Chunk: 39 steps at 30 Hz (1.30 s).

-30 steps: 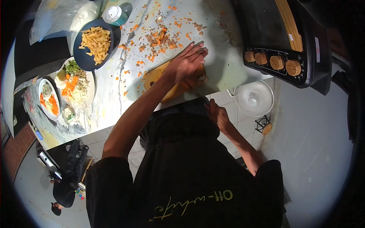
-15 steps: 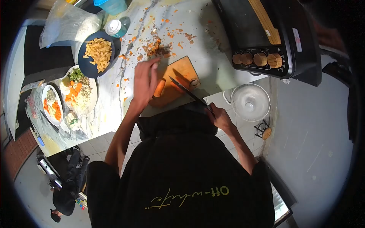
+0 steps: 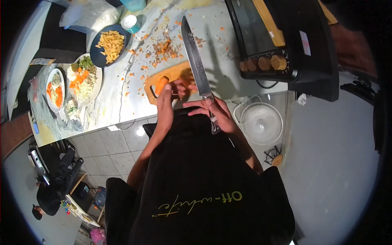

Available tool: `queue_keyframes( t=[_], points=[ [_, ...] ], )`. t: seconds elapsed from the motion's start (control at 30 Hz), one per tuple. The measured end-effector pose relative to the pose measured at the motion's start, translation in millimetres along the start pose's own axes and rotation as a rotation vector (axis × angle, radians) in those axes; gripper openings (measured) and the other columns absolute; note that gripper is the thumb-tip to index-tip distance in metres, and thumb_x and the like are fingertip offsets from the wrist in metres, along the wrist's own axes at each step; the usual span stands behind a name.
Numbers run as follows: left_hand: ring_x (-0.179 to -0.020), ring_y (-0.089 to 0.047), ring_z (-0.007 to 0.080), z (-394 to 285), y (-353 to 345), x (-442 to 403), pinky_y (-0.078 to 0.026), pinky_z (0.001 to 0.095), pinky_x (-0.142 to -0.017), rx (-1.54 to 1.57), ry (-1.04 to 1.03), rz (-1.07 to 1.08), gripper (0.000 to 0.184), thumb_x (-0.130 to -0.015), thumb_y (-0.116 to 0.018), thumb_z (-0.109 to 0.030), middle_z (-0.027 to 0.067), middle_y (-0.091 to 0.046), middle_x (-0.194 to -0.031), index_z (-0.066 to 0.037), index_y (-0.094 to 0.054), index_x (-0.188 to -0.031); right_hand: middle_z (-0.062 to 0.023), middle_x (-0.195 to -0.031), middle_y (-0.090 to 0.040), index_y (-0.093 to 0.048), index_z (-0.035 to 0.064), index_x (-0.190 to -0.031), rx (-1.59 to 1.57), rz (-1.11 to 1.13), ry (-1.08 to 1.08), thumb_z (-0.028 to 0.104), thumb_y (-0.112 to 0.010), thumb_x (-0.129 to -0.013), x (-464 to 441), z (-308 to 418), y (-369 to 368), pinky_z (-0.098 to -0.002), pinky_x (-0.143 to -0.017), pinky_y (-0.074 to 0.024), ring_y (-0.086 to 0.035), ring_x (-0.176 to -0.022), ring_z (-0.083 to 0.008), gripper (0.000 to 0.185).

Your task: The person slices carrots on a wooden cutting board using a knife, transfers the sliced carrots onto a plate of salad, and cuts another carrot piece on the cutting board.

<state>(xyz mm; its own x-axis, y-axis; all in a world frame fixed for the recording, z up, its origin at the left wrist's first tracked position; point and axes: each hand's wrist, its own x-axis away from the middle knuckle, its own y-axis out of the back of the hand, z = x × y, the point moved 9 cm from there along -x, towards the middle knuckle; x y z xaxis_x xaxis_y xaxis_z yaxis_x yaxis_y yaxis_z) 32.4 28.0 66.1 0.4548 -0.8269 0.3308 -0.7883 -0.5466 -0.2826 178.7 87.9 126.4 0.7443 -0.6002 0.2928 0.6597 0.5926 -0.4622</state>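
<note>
My right hand (image 3: 220, 114) holds a large kitchen knife (image 3: 195, 55) by its handle, the blade pointing away from me toward the back of the counter. Some fingers of that hand are stretched out to the left. My left hand (image 3: 166, 104) is open, its fingers apart, at the near side of a wooden cutting board (image 3: 179, 71). A peeled carrot (image 3: 161, 85) lies on the board by the left thumb; whether they touch I cannot tell. More carrot (image 3: 187, 80) shows on the board, partly hidden by the fingers and knife.
Peelings (image 3: 164, 48) litter the counter. To the left are a dark bowl of cut yellow pieces (image 3: 110, 45), a plate of chopped vegetables (image 3: 83, 83) and a smaller oval dish (image 3: 55, 92). A black oven (image 3: 292, 71) stands right, above a clear basin (image 3: 261, 124). Another person (image 3: 51, 196) is beyond.
The knife has swung up off the board to point away from me. My left hand has drawn back toward me from the board's far-left edge, and its fingers now spread rightward. The view has shifted.
</note>
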Motion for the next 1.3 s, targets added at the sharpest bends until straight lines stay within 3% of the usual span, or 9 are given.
queue_keyframes(
  t=[0.07,0.2,0.4,0.5,0.6,0.77,0.87,1.0,1.3],
  points=[
    [-0.096,-0.061,0.0166,-14,4,10,-0.048,0.0321,-0.089,-0.072,-0.062,-0.083,0.055,-0.114,-0.036,-0.040,0.0068,-0.067,-0.105,0.006,-0.064,-0.126,-0.0259,-0.161,-0.036,-0.054,-0.0015,-0.128,-0.265,0.255,0.062,0.042,-0.046,-0.112,-1,25,-27,-0.0515,-0.105,-0.0513,-0.057,-0.136,-0.0397,0.047],
    [-0.097,-0.060,0.0158,-48,-2,32,-0.047,0.0319,-0.090,-0.139,-0.170,-0.198,0.050,-0.114,-0.037,-0.036,0.0079,-0.068,-0.108,0.004,-0.065,-0.126,-0.0251,-0.166,-0.030,-0.059,0.0066,-0.105,-0.388,0.470,0.094,0.056,-0.043,-0.109,4,49,-46,-0.0585,-0.111,-0.0414,-0.047,-0.142,-0.0466,0.052],
    [-0.102,-0.059,0.0175,-57,-31,56,-0.046,0.0329,-0.093,0.080,-0.281,-0.243,0.051,-0.114,-0.038,-0.038,0.0116,-0.067,-0.114,0.005,-0.064,-0.122,-0.0250,-0.163,-0.036,-0.051,-0.0081,-0.142,-0.371,0.584,0.093,0.040,-0.048,-0.111,18,66,-49,-0.0571,-0.118,-0.0338,-0.041,-0.148,-0.0430,0.058],
    [-0.101,-0.057,0.0166,-63,-38,72,-0.046,0.0330,-0.093,0.165,-0.376,-0.336,0.052,-0.114,-0.037,-0.041,0.0113,-0.063,-0.110,0.004,-0.061,-0.122,-0.0255,-0.158,-0.043,-0.051,-0.0159,-0.135,0.510,0.415,0.406,0.014,-0.058,-0.104,19,91,-47,-0.0535,-0.123,-0.0270,-0.040,-0.149,-0.0389,0.043],
    [-0.095,-0.055,0.0141,-45,-28,77,-0.046,0.0312,-0.087,0.135,-0.369,-0.474,0.047,-0.115,-0.038,-0.037,0.0087,-0.061,-0.103,0.003,-0.061,-0.120,-0.0274,-0.156,-0.044,-0.054,-0.0130,-0.132,0.806,0.401,0.571,0.018,-0.060,-0.103,15,97,-58,-0.0501,-0.124,-0.0260,-0.041,-0.148,-0.0392,0.042],
    [-0.080,-0.066,0.0223,-1,-3,50,-0.052,0.0361,-0.074,-0.553,-0.239,-0.551,0.022,-0.106,-0.061,-0.019,0.0138,-0.068,-0.090,0.001,-0.067,-0.112,-0.0168,-0.108,-0.070,-0.059,-0.0062,-0.110,0.555,0.168,0.187,0.015,-0.059,-0.106,8,54,-11,-0.0343,-0.080,-0.0557,-0.071,-0.091,-0.0222,0.022],
    [-0.090,-0.065,0.0311,16,-11,15,-0.053,0.0424,-0.080,-0.937,-0.368,-0.547,0.027,-0.099,-0.069,-0.025,0.0166,-0.067,-0.096,-0.001,-0.066,-0.113,-0.0071,-0.082,-0.068,-0.058,0.0001,-0.115,0.458,0.008,0.058,0.017,-0.051,-0.111,18,23,54,-0.0245,-0.052,-0.0468,-0.059,-0.056,-0.0078,0.019],
    [-0.105,-0.058,0.0346,36,-33,-27,-0.050,0.0474,-0.088,-1.424,-0.376,-0.500,0.042,-0.091,-0.076,-0.034,0.0146,-0.063,-0.100,-0.006,-0.061,-0.119,-0.0068,-0.079,-0.066,-0.055,0.0011,-0.110,0.622,-0.122,0.007,0.024,-0.047,-0.113,37,23,109,-0.0238,-0.047,-0.0419,-0.052,-0.050,-0.0060,0.025],
    [-0.100,-0.062,0.0322,31,-40,-22,-0.049,0.0457,-0.084,-1.265,-0.511,-0.378,0.043,-0.086,-0.076,-0.011,0.0128,-0.065,-0.103,-0.006,-0.064,-0.127,-0.0078,-0.080,-0.065,-0.054,0.0011,-0.109,0.485,-0.203,0.086,0.025,-0.048,-0.113,41,27,120,-0.0239,-0.051,-0.0454,-0.054,-0.055,-0.0068,0.025]
  ],
)
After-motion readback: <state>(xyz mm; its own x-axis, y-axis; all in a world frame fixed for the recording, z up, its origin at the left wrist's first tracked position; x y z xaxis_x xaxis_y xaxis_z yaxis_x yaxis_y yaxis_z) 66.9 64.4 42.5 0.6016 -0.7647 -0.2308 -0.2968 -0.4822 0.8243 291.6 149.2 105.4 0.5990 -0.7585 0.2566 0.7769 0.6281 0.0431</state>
